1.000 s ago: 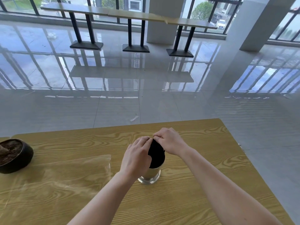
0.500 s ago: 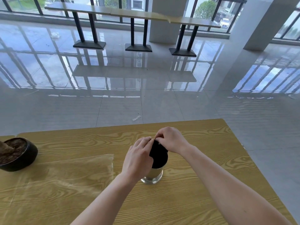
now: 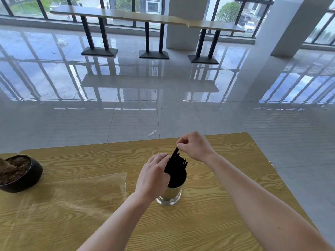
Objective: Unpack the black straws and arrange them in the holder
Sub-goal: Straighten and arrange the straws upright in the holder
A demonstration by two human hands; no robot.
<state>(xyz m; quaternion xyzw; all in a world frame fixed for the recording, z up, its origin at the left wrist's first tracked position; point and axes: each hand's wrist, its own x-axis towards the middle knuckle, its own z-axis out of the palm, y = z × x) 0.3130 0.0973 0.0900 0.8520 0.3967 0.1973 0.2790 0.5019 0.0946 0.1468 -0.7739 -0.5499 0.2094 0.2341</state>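
A bundle of black straws (image 3: 176, 169) stands in a shiny metal holder (image 3: 169, 195) near the middle of the wooden table (image 3: 217, 205). My left hand (image 3: 153, 175) wraps the left side of the bundle just above the holder's rim. My right hand (image 3: 194, 145) is above the bundle, its fingertips pinching the top end of one straw that sticks up higher than the others. The holder's inside is hidden by the straws.
A clear plastic wrapper (image 3: 68, 194) lies flat on the table to the left of the holder. A black bowl-shaped pot (image 3: 21, 173) with brown contents sits at the far left edge. Beyond the table's far edge is glossy tiled floor with high tables.
My right hand has risen from the top of the bundle, drawing one straw upward. The straw tops, earlier covered by both hands, now show. The camera has come closer.
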